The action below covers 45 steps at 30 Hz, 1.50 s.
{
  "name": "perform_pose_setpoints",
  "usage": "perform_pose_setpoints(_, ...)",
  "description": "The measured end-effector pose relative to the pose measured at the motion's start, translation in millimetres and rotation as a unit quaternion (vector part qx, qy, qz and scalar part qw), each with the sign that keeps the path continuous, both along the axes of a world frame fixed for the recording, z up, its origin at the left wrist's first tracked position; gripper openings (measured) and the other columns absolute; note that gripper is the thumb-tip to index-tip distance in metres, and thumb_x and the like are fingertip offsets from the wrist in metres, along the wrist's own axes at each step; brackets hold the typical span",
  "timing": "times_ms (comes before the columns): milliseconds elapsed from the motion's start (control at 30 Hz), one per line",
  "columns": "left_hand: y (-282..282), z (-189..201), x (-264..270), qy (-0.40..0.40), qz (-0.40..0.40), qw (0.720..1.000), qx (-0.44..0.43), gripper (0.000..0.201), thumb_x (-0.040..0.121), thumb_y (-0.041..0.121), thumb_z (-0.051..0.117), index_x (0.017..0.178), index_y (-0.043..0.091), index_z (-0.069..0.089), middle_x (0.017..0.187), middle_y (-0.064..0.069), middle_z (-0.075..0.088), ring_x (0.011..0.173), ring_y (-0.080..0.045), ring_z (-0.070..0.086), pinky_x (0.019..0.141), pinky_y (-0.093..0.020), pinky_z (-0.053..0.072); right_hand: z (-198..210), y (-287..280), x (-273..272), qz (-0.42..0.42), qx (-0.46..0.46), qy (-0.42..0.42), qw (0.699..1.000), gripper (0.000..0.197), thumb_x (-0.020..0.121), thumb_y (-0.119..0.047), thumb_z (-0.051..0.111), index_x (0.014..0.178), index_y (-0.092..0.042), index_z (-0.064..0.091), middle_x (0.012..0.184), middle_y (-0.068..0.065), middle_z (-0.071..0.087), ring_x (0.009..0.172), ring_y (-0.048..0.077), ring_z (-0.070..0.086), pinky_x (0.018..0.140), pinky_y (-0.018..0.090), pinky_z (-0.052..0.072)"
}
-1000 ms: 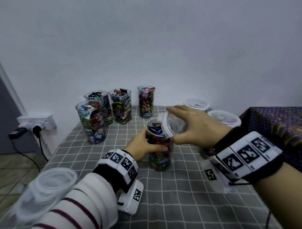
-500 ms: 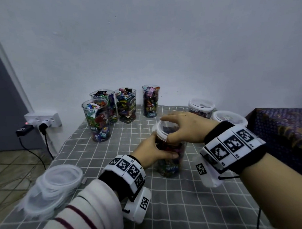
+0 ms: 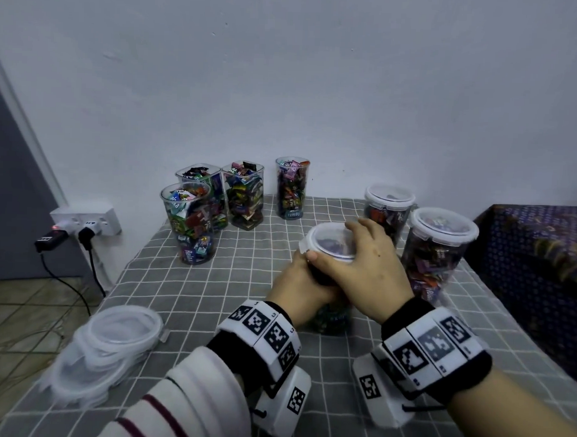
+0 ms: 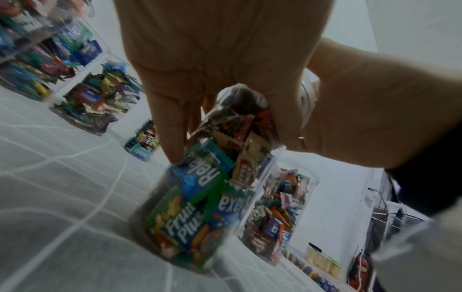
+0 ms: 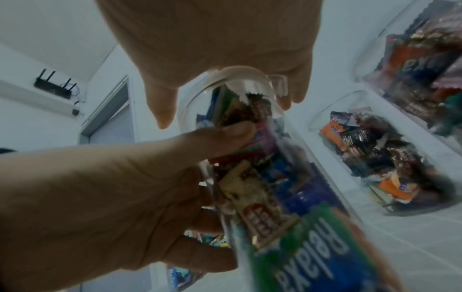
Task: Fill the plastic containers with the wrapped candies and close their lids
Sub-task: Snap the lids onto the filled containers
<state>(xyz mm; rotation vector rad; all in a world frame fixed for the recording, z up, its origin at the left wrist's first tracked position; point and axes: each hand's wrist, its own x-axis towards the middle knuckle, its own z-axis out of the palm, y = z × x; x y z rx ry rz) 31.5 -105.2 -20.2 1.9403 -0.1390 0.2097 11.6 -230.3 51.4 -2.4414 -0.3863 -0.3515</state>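
A person's left hand [image 3: 299, 284] wraps around the side of a clear plastic container [image 3: 331, 314] packed with wrapped candies [image 4: 200, 197], thumb and fingers clamped on its wall, as it stands upright on a grey checked tablecloth [image 3: 212, 297] near the centre of the table. The right hand [image 3: 361, 263] lies over the container's white-rimmed lid [image 3: 325, 244], thumb hooked under the near rim and fingers curled over the far edge; the lid sits on the mouth, though whether it is fully snapped down cannot be told.

At 2 o'clock from the held container, just beside the right hand, stands a lidded container [image 3: 438, 253] of candies, with a second lidded one [image 3: 388, 208] behind it at 1 o'clock near the wall. At 10 to 11 o'clock, well apart from the hands, four open containers brim with candies: a round one [image 3: 190, 224] in front, two squarish ones [image 3: 209, 196] [image 3: 244, 194] behind it side by side, and a narrow round one [image 3: 291, 189] at 12 o'clock against the white wall [image 3: 285, 71]. A stack of spare lids [image 3: 112, 346] rests at 8 o'clock on the table's near-left corner.

Both wrists carry bands with black-and-white markers [image 3: 263, 328]. A wall socket [image 3: 84, 219] with plugs shows at far left, and a dark patterned cloth [image 3: 534, 246] at right.
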Motion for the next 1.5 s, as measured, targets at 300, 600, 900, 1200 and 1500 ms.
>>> perform_pose_setpoints(300, -14.1, 14.1, -12.6, -0.037, 0.021, 0.993, 0.107, 0.075, 0.061, 0.059, 0.041, 0.132, 0.035, 0.043, 0.126, 0.004, 0.056, 0.112, -0.015, 0.056, 0.096, -0.038, 0.046, 14.9, 12.5, -0.3, -0.065, -0.071, 0.016, 0.995, 0.086, 0.069, -0.073, 0.057, 0.133, -0.018, 0.041, 0.131, 0.007, 0.048, 0.121, 0.027, 0.047, 0.106, 0.045, 0.034)
perform_pose_setpoints(600, -11.5, 7.5, -8.5, -0.004, 0.035, 0.988, 0.149, 0.077, 0.061, 0.061, 0.033, 0.131, 0.030, 0.046, 0.124, 0.002, 0.055, 0.110, -0.016, 0.055, 0.094, -0.039, 0.047, 5.2, 16.2, 5.5, -0.067, -0.025, -0.002, 0.997, 0.080, 0.069, -0.058, 0.065, 0.133, -0.016, 0.042, 0.128, 0.008, 0.048, 0.116, 0.029, 0.047, 0.094, 0.036, 0.038)
perform_pose_setpoints(900, -10.7, 17.1, -17.5, 0.029, 0.024, 0.992, 0.124, 0.077, 0.060, 0.057, 0.043, 0.131, 0.027, 0.044, 0.125, 0.001, 0.054, 0.112, -0.016, 0.054, 0.097, -0.038, 0.046, 0.3, 16.2, 10.1, -0.054, 0.008, -0.004, 0.998, 0.076, 0.065, -0.054, 0.068, 0.128, -0.019, 0.044, 0.126, 0.004, 0.047, 0.115, 0.026, 0.045, 0.093, 0.034, 0.037)
perform_pose_setpoints(1200, 62.2, 31.4, -14.0, 0.087, 0.162, 0.982, 0.037, 0.092, 0.074, 0.033, 0.076, 0.147, 0.021, 0.021, 0.151, -0.004, 0.031, 0.135, -0.022, 0.034, 0.111, -0.043, 0.031, 0.3, 18.2, 39.0, -0.018, 0.027, -0.012, 0.999, 0.078, 0.068, -0.053, 0.069, 0.131, -0.014, 0.047, 0.128, 0.003, 0.049, 0.119, 0.021, 0.044, 0.098, 0.030, 0.034)
perform_pose_setpoints(1500, 144.7, 59.2, 3.0, -0.071, 0.411, 0.909, 0.027, 0.088, 0.076, 0.026, 0.076, 0.146, 0.017, 0.023, 0.149, -0.010, 0.026, 0.137, -0.024, 0.028, 0.113, -0.038, 0.023, 0.6, 34.1, 85.4, -0.038, 0.026, -0.031, 0.998, 0.073, 0.069, -0.054, 0.068, 0.127, -0.013, 0.050, 0.126, 0.006, 0.052, 0.117, 0.023, 0.046, 0.099, 0.033, 0.036)
